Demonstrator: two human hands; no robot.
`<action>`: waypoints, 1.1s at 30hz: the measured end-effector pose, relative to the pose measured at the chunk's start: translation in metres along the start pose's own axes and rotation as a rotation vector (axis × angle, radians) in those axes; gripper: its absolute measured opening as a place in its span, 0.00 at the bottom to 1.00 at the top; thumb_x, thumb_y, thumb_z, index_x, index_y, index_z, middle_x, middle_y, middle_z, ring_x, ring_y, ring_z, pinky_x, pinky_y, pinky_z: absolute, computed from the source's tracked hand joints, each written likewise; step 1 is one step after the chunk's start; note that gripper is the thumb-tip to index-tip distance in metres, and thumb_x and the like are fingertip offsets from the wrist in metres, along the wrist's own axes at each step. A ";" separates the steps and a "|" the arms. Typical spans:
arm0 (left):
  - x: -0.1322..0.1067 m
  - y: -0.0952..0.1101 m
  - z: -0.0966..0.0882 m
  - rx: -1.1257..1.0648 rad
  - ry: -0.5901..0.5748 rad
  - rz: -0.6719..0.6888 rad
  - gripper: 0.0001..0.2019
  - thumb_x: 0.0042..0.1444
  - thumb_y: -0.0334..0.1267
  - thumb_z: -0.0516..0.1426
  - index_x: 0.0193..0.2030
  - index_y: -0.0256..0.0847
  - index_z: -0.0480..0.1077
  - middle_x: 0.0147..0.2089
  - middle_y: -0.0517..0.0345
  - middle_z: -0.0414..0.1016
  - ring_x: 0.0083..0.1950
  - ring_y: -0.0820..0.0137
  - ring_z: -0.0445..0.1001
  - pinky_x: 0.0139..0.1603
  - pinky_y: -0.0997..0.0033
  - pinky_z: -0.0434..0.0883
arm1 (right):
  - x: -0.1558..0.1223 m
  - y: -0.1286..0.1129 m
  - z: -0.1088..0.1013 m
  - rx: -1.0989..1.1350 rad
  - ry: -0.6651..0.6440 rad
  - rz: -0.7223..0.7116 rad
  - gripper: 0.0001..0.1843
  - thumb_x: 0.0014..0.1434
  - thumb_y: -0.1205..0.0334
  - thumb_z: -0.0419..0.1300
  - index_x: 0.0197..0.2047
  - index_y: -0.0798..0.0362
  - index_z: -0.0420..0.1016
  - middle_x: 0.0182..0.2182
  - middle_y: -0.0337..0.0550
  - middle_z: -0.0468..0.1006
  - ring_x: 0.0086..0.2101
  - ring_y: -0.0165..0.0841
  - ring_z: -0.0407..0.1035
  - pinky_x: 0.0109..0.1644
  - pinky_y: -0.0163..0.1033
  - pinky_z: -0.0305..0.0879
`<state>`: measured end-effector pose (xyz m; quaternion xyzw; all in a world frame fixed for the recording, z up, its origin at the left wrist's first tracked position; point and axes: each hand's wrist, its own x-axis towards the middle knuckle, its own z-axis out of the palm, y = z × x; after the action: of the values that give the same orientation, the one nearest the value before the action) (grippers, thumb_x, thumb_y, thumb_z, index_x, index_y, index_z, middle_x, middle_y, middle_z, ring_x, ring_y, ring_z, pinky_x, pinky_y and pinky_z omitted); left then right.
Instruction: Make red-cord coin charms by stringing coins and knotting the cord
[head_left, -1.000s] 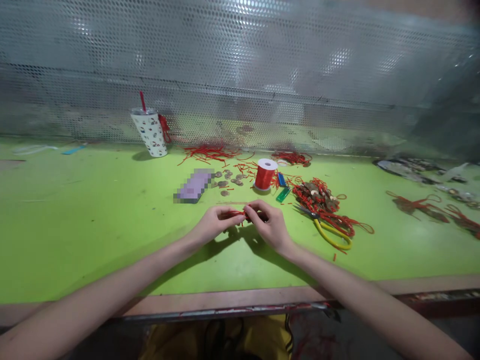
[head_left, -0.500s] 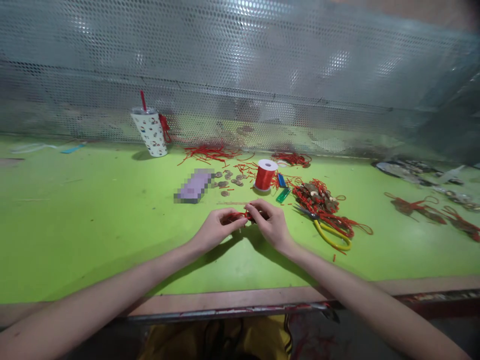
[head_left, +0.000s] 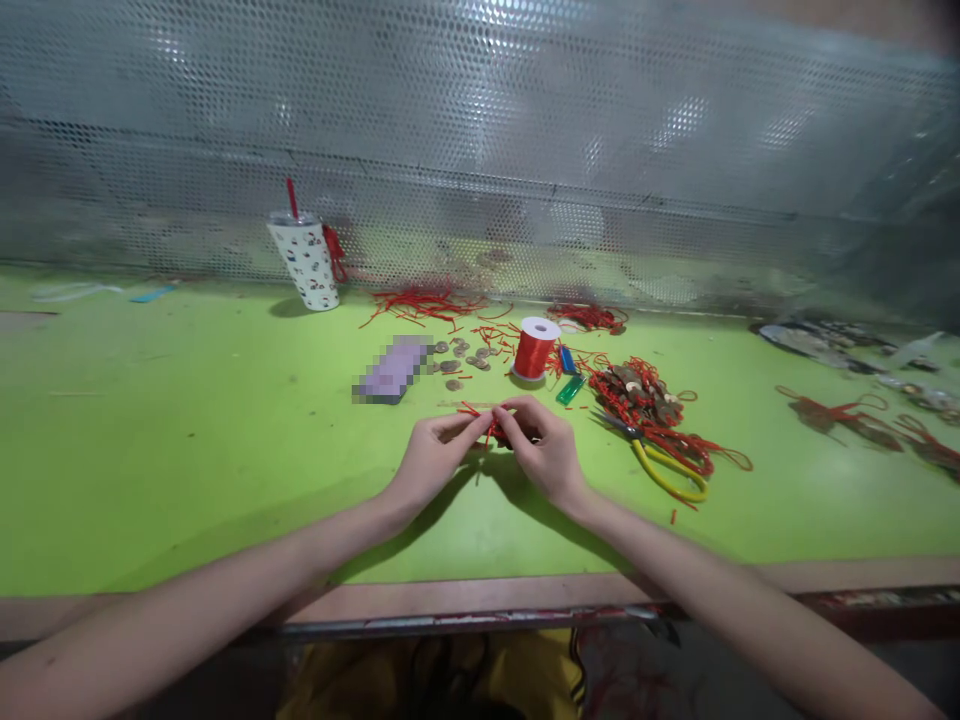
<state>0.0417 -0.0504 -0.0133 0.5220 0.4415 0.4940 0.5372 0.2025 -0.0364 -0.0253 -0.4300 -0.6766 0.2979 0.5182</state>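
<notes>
Both hands meet over the green tabletop, fingertips nearly together. Between them is a piece of red cord point(head_left: 491, 430), its thin ends poking out. My left hand point(head_left: 435, 455) pinches the cord between thumb and forefinger. My right hand point(head_left: 544, 450) is closed on the same cord from the other side, and something dark, perhaps coins, partly shows under its fingers. Just beyond the hands lie loose brass-coloured coins point(head_left: 452, 367) and a spool of red cord point(head_left: 534, 352). Yellow-handled scissors point(head_left: 671, 470) rest to the right of my right hand.
Coins strung on red cord point(head_left: 637, 392) are heaped by the scissors. A green lighter point(head_left: 571, 390) and a blue lighter point(head_left: 567, 361) lie beside the spool. A blurred purple object point(head_left: 397, 370), a patterned tumbler point(head_left: 306, 262) and cord scraps point(head_left: 427, 303) stand or lie farther back, before a perforated metal panel point(head_left: 450, 150).
My left fingertips have moved right, closer to my right hand's. The red cord ends now point up and left between them. The view has shifted slightly.
</notes>
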 end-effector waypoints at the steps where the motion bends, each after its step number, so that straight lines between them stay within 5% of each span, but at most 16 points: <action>1: 0.001 0.001 0.000 -0.027 0.031 -0.009 0.18 0.48 0.54 0.70 0.35 0.40 0.83 0.37 0.52 0.83 0.41 0.63 0.79 0.46 0.65 0.76 | 0.000 0.001 0.000 0.011 -0.012 0.013 0.14 0.65 0.48 0.60 0.39 0.51 0.73 0.23 0.38 0.74 0.23 0.32 0.67 0.27 0.37 0.63; 6: 0.007 -0.002 -0.002 -0.102 0.145 -0.037 0.19 0.45 0.53 0.71 0.34 0.38 0.83 0.36 0.51 0.83 0.40 0.65 0.79 0.46 0.66 0.77 | 0.002 0.002 -0.002 0.216 -0.102 0.173 0.18 0.66 0.42 0.57 0.43 0.49 0.69 0.23 0.34 0.73 0.18 0.29 0.66 0.20 0.34 0.61; 11: 0.014 -0.002 -0.011 -0.189 0.204 -0.045 0.21 0.43 0.51 0.72 0.37 0.35 0.82 0.39 0.51 0.83 0.38 0.68 0.79 0.46 0.67 0.78 | 0.003 0.003 -0.003 0.360 -0.230 0.251 0.22 0.61 0.44 0.65 0.49 0.50 0.67 0.28 0.36 0.79 0.21 0.29 0.72 0.24 0.34 0.68; 22: 0.025 -0.001 -0.021 -0.301 0.234 -0.106 0.18 0.46 0.44 0.72 0.38 0.32 0.80 0.41 0.48 0.84 0.41 0.67 0.82 0.46 0.69 0.80 | 0.011 0.006 -0.006 0.415 -0.466 0.376 0.25 0.58 0.40 0.66 0.44 0.54 0.78 0.31 0.41 0.82 0.21 0.24 0.67 0.26 0.32 0.65; 29: 0.028 0.002 -0.024 -0.261 0.227 -0.051 0.20 0.44 0.48 0.73 0.37 0.34 0.78 0.39 0.50 0.84 0.39 0.67 0.82 0.46 0.67 0.81 | 0.010 0.007 -0.009 0.591 -0.430 0.564 0.20 0.52 0.50 0.72 0.44 0.52 0.80 0.35 0.45 0.83 0.31 0.32 0.74 0.37 0.37 0.71; 33: 0.031 0.004 -0.026 -0.312 0.218 -0.039 0.18 0.45 0.46 0.73 0.35 0.34 0.77 0.40 0.50 0.84 0.41 0.66 0.83 0.47 0.67 0.81 | 0.011 0.007 -0.008 0.706 -0.428 0.625 0.17 0.52 0.53 0.70 0.42 0.53 0.77 0.30 0.41 0.78 0.26 0.29 0.69 0.31 0.35 0.66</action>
<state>0.0197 -0.0166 -0.0096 0.3670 0.4253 0.5996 0.5700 0.2105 -0.0238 -0.0239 -0.3400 -0.4651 0.7298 0.3681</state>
